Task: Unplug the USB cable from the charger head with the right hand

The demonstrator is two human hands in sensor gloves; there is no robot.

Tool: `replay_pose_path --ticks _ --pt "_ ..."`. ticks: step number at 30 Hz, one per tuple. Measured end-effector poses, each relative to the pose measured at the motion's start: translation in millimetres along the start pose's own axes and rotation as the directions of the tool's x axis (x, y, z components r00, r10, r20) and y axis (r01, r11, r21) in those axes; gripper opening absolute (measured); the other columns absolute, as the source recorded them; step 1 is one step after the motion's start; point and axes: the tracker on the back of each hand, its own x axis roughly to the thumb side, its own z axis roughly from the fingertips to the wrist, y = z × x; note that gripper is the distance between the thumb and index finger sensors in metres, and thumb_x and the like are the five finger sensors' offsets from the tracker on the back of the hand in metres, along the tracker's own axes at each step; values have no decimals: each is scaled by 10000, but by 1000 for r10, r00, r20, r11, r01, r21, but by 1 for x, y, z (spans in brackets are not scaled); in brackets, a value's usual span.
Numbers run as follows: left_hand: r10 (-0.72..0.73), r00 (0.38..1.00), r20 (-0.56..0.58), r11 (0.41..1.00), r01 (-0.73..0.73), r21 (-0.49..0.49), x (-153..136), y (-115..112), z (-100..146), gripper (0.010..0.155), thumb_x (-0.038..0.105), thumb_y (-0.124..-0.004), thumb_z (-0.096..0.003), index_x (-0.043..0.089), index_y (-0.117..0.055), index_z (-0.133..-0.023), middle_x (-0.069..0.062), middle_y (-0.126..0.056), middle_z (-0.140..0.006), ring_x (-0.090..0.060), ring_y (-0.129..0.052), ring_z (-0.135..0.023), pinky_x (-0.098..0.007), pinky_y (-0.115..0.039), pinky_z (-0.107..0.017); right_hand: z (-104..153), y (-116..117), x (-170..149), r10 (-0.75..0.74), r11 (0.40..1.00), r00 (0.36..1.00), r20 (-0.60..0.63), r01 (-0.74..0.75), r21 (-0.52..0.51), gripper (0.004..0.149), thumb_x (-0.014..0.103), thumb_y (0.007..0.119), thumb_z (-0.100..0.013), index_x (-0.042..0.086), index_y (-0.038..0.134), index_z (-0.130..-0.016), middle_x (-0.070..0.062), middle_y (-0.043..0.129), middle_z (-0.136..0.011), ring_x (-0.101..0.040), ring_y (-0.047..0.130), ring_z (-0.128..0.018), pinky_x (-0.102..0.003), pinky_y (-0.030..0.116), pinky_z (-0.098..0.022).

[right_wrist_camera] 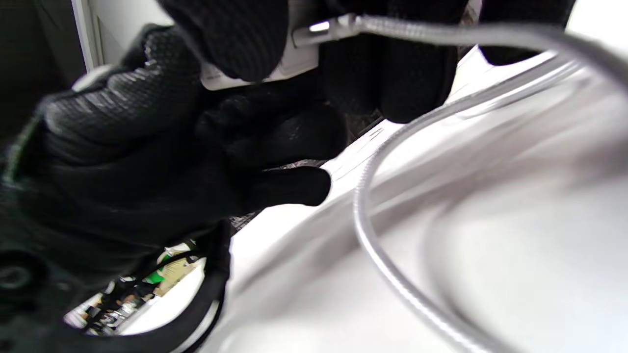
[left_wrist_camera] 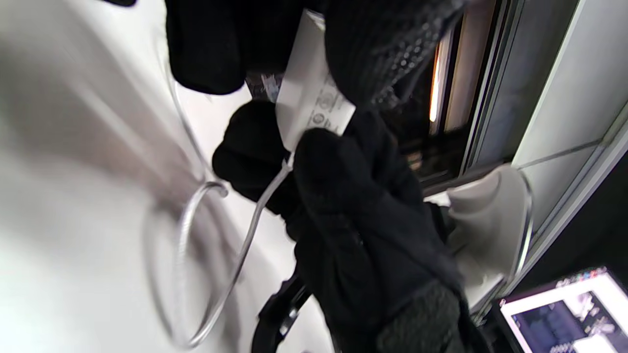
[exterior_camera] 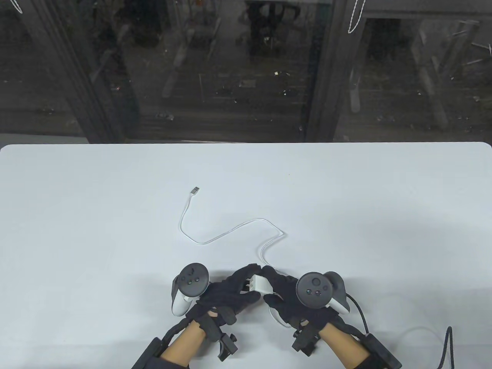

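The white charger head is held between both hands near the table's front edge. My left hand grips its body; in the left wrist view my left hand clamps the charger head from above. My right hand pinches the plug end of the white USB cable where it enters the charger. In the right wrist view my right hand surrounds the plug, still seated in the charger head. The cable's free connector lies on the table.
The white table carries the cable in a loose S-curve ahead of the hands, and a loop of cable lies under my right wrist. A dark glass wall stands behind the table's far edge.
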Motion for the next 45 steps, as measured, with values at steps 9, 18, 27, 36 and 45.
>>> replay_pose_path --ticks 9,18,27,36,45 --pt "387 918 85 915 -393 87 -13 -1 1 703 421 -822 -487 187 -494 -1062 -140 -529 -1135 -487 -577 -1025 -742 -498 -653 2 -6 -2 -86 992 996 8 86 -88 638 275 750 -466 62 491 -1009 -147 824 -808 -364 899 -654 -648 644 -583" --pt "543 833 108 819 -554 148 -16 -6 2 704 413 -836 -481 184 -495 -1053 -121 -651 -1080 -415 -740 -968 -712 -577 -652 4 -14 0 44 975 999 19 -39 -219 418 297 765 -444 115 813 -818 -54 986 -574 -267 1019 -418 -586 745 -522" --pt "618 679 397 562 -734 381 9 60 31 702 425 -825 -475 172 -506 -1047 -120 -664 -1059 -404 -746 -949 -724 -538 -659 12 -35 -25 119 928 985 -128 -156 -339 407 283 769 -436 112 826 -801 -48 994 -559 -260 1028 -404 -583 749 -513" --pt "-82 996 -42 686 87 722 20 113 55 707 320 -840 -474 201 -522 -1094 -198 -580 -1053 -473 -649 -883 -734 -487 -648 12 -33 -24 108 930 986 -128 -146 -337 419 278 771 -444 100 803 -822 -65 983 -594 -285 1021 -441 -594 728 -527" --pt "-522 652 -550 587 742 323 4 110 43 735 265 -859 -461 98 -521 -1092 -225 -658 -1054 -508 -688 -855 -758 -445 -634 11 -27 -22 123 941 985 -118 -154 -303 423 278 771 -444 100 799 -827 -66 981 -601 -287 1019 -449 -599 721 -532"
